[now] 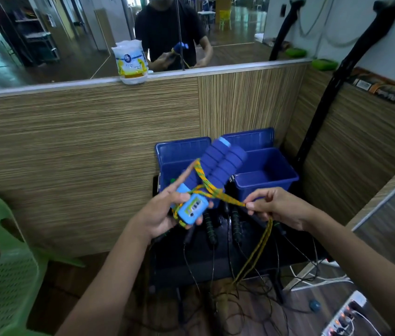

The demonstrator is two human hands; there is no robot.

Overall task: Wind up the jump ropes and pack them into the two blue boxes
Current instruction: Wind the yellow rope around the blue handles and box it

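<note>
My left hand point(160, 214) grips the two blue foam handles point(218, 163) of a jump rope held side by side, with a light-blue counter block point(192, 208) at their lower end and the index finger stretched out. The yellow-green cord point(212, 190) is wrapped around the handles. My right hand point(276, 207) pinches that cord taut just right of the handles; the doubled cord hangs from it down to the floor. Two open blue boxes point(268, 177) point(174, 157) stand behind, on a black stand. Black jump ropes with dark handles point(235, 224) lie in front of the boxes.
A wood-grain partition wall point(89, 146) rises behind the boxes, with a mirror and a white-yellow packet point(131, 61) on its ledge. A green plastic chair point(5, 267) stands at the left. A power strip point(344, 316) and white cables lie on the floor at the right.
</note>
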